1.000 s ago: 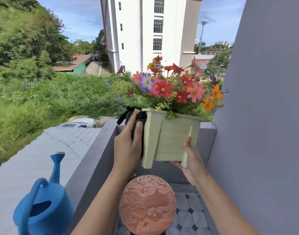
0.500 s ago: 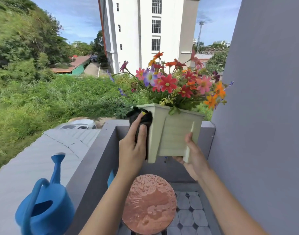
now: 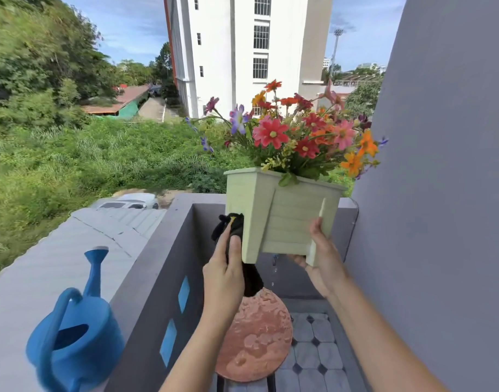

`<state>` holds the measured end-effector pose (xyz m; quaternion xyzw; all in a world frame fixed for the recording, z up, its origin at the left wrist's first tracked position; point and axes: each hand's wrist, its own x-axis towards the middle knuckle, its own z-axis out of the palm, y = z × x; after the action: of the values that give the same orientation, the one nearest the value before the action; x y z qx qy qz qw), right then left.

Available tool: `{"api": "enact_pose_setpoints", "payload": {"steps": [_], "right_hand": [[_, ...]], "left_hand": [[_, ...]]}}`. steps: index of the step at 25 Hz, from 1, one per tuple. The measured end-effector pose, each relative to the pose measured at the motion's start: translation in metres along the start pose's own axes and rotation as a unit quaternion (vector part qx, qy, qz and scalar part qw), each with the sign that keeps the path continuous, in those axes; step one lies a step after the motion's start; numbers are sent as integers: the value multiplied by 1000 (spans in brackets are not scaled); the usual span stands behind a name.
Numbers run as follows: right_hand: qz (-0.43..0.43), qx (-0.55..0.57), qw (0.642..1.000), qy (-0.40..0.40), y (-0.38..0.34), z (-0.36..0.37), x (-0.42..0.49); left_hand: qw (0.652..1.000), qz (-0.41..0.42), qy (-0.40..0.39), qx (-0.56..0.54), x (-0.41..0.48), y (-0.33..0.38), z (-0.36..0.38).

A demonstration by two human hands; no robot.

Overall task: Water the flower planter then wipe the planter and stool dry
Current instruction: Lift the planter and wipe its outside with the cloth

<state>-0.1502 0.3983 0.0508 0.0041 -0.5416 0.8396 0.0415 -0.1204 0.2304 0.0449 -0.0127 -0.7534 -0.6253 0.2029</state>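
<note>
A blue watering can [image 3: 73, 338] stands on the flat top of the balcony wall [image 3: 146, 284], at its near left end. Just right of the wall, the left hand [image 3: 224, 274] presses a black cloth [image 3: 237, 250] against the planter's left side, fingers closed over the cloth. The pale green planter [image 3: 282, 219], full of flowers [image 3: 293, 134], is held in the air above the round terracotta stool [image 3: 256, 338], with water drops falling between them. The right hand [image 3: 320, 258] cups the planter's bottom right corner from beneath, thumb on its front.
</note>
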Motion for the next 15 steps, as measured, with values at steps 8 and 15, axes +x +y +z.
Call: {"api": "enact_pose_setpoints", "payload": {"steps": [8,15], "right_hand": [[-74,-88,992,51,15,-7,10],[-100,-215,971,33,26,-32,26]], "left_hand": [[962,-134,-100,-217,0,-19,12],[996,-28,-86,4,8,-58,35]]}}
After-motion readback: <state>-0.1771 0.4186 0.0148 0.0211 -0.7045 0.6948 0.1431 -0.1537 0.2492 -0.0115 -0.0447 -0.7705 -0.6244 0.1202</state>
